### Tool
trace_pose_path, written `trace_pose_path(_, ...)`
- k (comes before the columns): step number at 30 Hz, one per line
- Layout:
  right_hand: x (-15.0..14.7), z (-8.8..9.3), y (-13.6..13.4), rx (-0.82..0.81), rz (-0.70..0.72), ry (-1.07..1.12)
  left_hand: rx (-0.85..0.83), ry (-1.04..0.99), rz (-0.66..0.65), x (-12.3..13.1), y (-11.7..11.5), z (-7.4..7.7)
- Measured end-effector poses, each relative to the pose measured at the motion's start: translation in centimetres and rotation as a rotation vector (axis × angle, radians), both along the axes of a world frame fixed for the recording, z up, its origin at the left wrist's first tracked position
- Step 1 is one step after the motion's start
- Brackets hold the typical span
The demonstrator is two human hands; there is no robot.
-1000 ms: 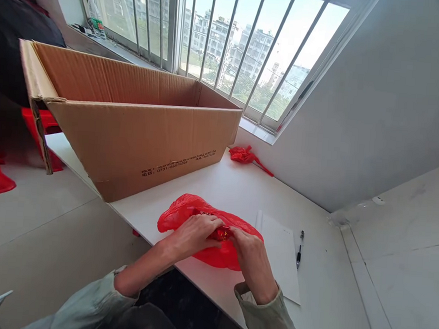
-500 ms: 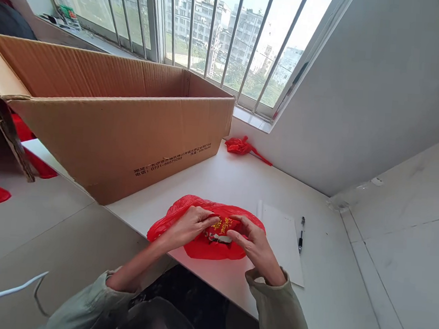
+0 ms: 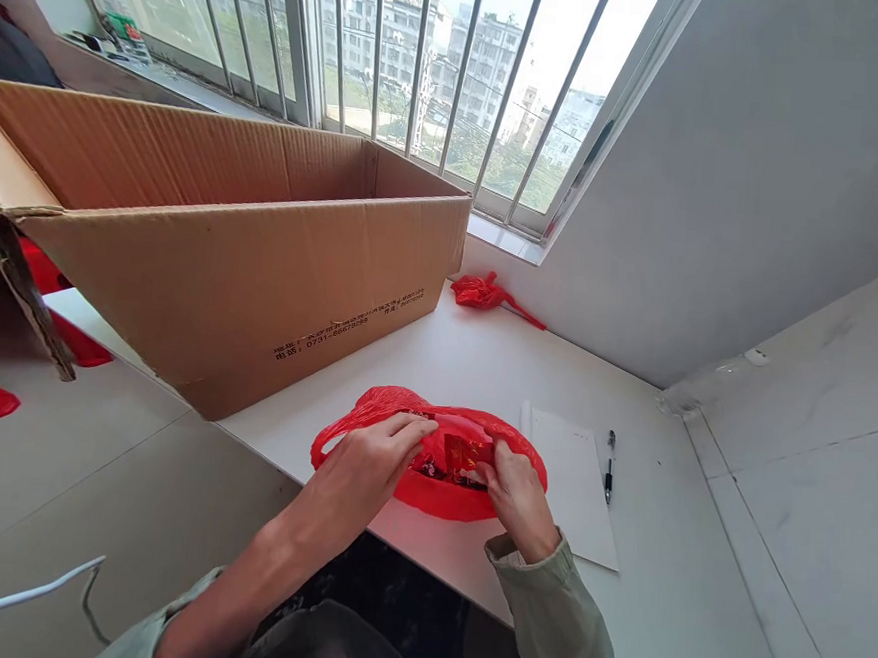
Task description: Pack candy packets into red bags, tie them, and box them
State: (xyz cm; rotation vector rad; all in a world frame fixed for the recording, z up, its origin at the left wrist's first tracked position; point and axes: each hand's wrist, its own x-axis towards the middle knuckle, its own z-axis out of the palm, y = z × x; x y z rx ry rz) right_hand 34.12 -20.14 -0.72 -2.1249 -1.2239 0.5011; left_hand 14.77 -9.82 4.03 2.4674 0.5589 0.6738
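A red plastic bag [image 3: 438, 494] lies on the white table [image 3: 444, 364] near its front edge. Both hands are on it. My left hand [image 3: 370, 460] grips the bag's left rim with curled fingers. My right hand [image 3: 518, 495] pinches the right rim. Between them the bag's mouth is pulled apart, and red printed packets [image 3: 464, 454] show inside it.
A large open cardboard box [image 3: 247, 276] stands on the table's left part, overhanging its edge. A small crumpled red bag [image 3: 479, 292] lies by the wall under the barred window. White paper [image 3: 571, 479] and a black pen [image 3: 609, 466] lie to the right of the bag.
The hands have drawn the bag's mouth wider, so the packets inside show more. My right hand has closed onto the right rim. The view shifted slightly.
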Motion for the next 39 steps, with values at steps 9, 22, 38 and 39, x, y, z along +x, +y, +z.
trace_pose_path(9,-1.2,0.0,2.7,-0.017,0.012,-0.087,0.477,-0.211,0.283,-4.5,-0.8,2.1)
trace_pose_path(22,0.9,3.1,0.4,-0.243,0.423,-1.09,-0.135,0.085,0.443,-4.9,1.9,2.4)
trace_pose_path(38,6.8,14.4,0.0,0.226,0.229,-0.106,-0.399,0.435,-0.134,-5.8,8.4,7.9)
trace_pose_path(39,7.4,14.9,-0.1,0.204,0.187,-0.092,-0.445,0.375,-0.125,-5.5,8.8,8.7)
